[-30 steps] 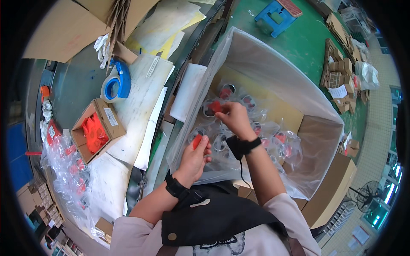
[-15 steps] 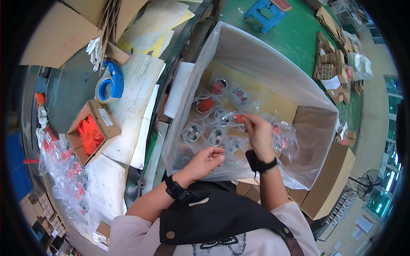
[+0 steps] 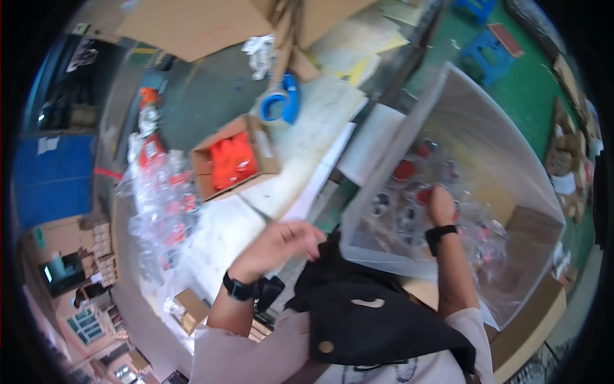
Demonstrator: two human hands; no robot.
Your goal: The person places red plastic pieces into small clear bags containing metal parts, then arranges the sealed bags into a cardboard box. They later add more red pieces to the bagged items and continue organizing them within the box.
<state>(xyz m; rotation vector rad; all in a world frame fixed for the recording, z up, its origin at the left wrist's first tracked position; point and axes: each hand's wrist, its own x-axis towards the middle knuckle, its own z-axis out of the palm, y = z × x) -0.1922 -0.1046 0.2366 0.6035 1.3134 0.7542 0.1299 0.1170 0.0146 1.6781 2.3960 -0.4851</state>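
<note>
Hovering at the worktable's [image 3: 217,93] edge, the left hand [image 3: 276,248] looks empty, its blurred fingers loosely curled. The right hand [image 3: 441,206] is inside a plastic-lined carton [image 3: 508,131], its fingertips at a red piece [image 3: 423,195] among clear-bagged round parts [image 3: 380,204]; I cannot tell whether they grip it. A cardboard box [image 3: 268,167] of bright-red items [image 3: 233,160] stands open on the worktable.

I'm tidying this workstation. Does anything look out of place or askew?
Mostly clutter: a crumpled white thing lies by the upper cardboard sheet, and papers overlap at uneven angles on the bench. No spill or damage stands out, though the picture is blurred.
</note>
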